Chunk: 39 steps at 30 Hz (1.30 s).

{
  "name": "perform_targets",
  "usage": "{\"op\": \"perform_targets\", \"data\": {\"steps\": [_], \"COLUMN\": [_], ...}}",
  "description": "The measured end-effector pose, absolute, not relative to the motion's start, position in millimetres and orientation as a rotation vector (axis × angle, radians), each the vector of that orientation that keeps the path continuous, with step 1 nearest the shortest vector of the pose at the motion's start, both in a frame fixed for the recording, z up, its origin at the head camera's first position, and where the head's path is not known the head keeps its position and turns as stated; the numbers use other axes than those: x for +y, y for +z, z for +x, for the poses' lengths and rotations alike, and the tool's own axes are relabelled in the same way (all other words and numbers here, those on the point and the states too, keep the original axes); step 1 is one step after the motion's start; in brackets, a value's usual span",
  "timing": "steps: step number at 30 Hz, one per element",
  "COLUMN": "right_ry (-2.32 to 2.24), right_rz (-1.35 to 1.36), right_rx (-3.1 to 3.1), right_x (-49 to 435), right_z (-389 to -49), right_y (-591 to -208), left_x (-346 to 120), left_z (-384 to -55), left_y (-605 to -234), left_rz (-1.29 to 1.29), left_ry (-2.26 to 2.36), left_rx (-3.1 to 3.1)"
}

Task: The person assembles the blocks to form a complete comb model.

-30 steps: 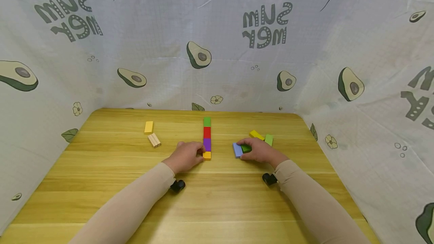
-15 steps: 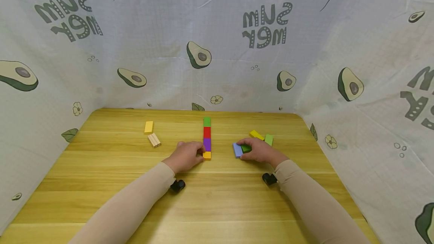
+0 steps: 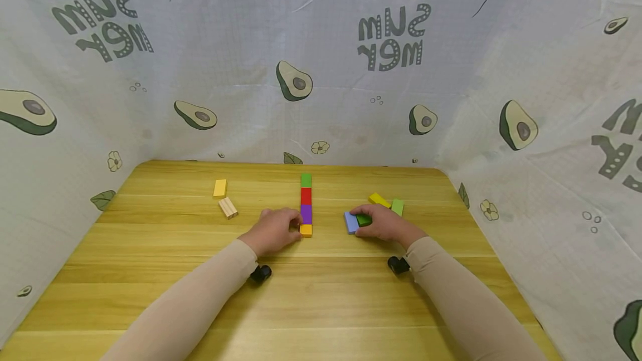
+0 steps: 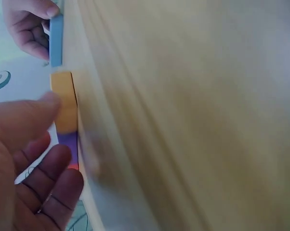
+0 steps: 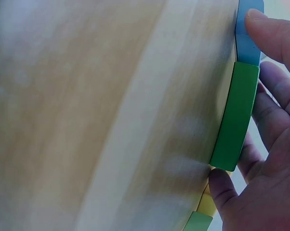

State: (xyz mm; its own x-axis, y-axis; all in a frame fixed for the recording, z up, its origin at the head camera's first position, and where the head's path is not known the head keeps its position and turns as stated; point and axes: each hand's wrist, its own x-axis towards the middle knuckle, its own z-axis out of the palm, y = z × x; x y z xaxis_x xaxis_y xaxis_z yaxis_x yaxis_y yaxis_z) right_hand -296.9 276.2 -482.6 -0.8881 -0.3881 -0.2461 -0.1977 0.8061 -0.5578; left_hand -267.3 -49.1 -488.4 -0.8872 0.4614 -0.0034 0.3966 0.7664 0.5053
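Note:
Four-colour row of wooden blocks stands mid-table: green [image 3: 306, 180], red [image 3: 306, 196], purple [image 3: 306, 214] and orange [image 3: 306, 232] nearest me. My left hand [image 3: 273, 231] is at the row's left side, its fingers loosely bent and parted. In the left wrist view its thumb overlaps the orange block [image 4: 65, 108]. To the right, my right hand [image 3: 385, 222] pinches a blue block [image 3: 351, 223] between thumb and index finger at its two ends. A dark green block [image 3: 364, 220] lies against the blue one, partly hidden under that hand.
Behind the right hand lie a yellow block [image 3: 379, 199] and a light green block [image 3: 398, 206]. At the left are a pale yellow block [image 3: 220, 189] and striped natural-wood pieces [image 3: 228, 208]. A patterned curtain [image 3: 346, 121] rises along the table's back and sides.
My left hand has drawn back slightly to the left, away from the row. The right hand and all the blocks stay where they were.

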Motion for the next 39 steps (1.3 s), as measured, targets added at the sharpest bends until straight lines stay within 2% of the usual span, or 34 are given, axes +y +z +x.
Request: {"op": "perform_targets", "data": {"steps": [9,26,39], "right_ry": [-0.765,-0.767,-0.750], "right_rz": [-0.431,-0.425,-0.399], "right_rx": [2.654,2.657,2.660], "right_x": [275.1,276.9,273.7], "right_z": [-294.5,-295.6,-294.8], "right_y": [-485.8,-488.7,-486.1], "left_x": [-84.6,-174.9,-209.3], "left_z": [-273.0,-281.8,-289.0], "left_y": [-481.2,-474.7,-485.0], "left_rz": [0.642,0.308,0.234], "left_ry": [0.698,0.671,0.690], "left_rx": [2.927,2.975,2.915]}}
